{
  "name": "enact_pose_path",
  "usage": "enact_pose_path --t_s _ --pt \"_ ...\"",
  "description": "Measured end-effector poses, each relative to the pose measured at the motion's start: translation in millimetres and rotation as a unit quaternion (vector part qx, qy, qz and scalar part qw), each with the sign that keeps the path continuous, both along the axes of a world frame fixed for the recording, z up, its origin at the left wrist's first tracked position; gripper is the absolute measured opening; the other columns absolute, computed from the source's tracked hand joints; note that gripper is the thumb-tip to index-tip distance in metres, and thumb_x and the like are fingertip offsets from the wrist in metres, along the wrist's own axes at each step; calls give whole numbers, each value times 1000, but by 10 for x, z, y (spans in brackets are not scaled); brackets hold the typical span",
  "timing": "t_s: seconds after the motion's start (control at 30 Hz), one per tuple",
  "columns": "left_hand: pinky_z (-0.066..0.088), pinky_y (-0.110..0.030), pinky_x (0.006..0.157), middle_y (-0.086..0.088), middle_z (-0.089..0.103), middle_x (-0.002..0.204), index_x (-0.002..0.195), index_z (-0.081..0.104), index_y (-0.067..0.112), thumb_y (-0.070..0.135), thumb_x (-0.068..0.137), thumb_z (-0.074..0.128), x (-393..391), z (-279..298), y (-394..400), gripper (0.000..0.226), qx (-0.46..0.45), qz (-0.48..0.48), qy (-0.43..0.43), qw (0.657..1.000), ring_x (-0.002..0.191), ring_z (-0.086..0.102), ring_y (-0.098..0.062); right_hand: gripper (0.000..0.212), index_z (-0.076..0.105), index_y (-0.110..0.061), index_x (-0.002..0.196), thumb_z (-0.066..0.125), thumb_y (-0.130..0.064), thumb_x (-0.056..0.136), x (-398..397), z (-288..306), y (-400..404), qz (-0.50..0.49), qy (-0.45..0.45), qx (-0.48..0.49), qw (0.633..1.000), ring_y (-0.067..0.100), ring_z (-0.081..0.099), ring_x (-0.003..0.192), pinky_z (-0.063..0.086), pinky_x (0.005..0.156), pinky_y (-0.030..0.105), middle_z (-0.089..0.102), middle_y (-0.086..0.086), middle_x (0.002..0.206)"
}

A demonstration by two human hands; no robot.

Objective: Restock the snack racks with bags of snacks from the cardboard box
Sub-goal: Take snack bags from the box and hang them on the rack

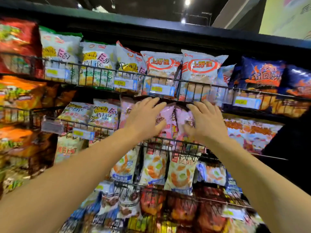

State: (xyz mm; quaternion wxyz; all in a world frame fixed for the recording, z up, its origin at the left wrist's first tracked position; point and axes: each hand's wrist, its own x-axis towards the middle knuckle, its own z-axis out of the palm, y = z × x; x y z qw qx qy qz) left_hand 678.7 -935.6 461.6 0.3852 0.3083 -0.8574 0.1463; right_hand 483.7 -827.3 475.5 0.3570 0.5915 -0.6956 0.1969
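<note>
The pink snack bags [168, 120] stood upright in the second wire rack [173, 145] from the top, at the centre of the display, directly under the white and red bags. Two pink bags showed between the hands, and a third pink one [125, 113] stood at their left. More may have been hidden behind the hands.

The left hand [143, 118] lay flat against the left bag with fingers straight and spread wide. The right hand [204, 121] lay the same way on the right bag. Neither hand was curled round anything.

In my judgement these bags were light, air-filled and soft, with slick film and brittle contents. They should be handled by the side edges or the top seam, with gentle flat pressure and no squeezing.

On the tier above, two white and red bags [181, 68] faced front, with two dark blue bags [262, 73] to their right. Four wire tiers were visible. Five yellow price tags [121, 82] could be counted with confidence; blur hid the rest.

The cardboard box was not in view.
</note>
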Motion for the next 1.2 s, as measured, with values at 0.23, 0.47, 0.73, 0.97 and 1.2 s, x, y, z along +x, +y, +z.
enact_pose_path --t_s 0.23,0.47,0.73,0.97,1.2 --pt "17 -41 121 -5 32 160 153 36 22 51 96 52 309 -1127 922 66 86 -77 -70 991 148 25 -28 70 56 -14 139 62 -51 80 314 -1255 1060 -2 -65 56 996 42 41 139 35 110 63 55 12 143" --pt "12 -40 124 0 22 164 156 28 28 60 90 37 191 -2127 1923 73 203 -126 -128 963 152 14 -23 76 57 -14 139 41 -60 81 290 -2406 2344 -48 -93 160 981 43 44 138 37 109 64 57 11 140" --pt "15 -42 123 -3 28 162 154 35 24 55 89 44 -463 -2860 3325 73 270 -182 -174 929 150 22 -27 75 51 -21 144 56 -56 78 -132 -3277 4063 -109 -167 250 947 39 37 144 29 114 61 52 7 147" --pt "19 -44 121 -9 35 158 151 42 19 57 85 42 -1344 -3422 4756 76 295 -234 -207 903 146 31 -32 67 64 -16 130 47 -56 79 -711 -3840 5701 -156 -216 268 926 43 55 128 42 105 62 63 11 133" --pt "21 -46 122 -2 28 162 155 32 27 58 84 42 -2183 -3823 5768 78 342 -271 -269 859 149 23 -28 90 49 -18 147 26 -69 77 -1258 -4198 6901 -234 -319 297 869 41 34 144 26 116 57 46 10 153"
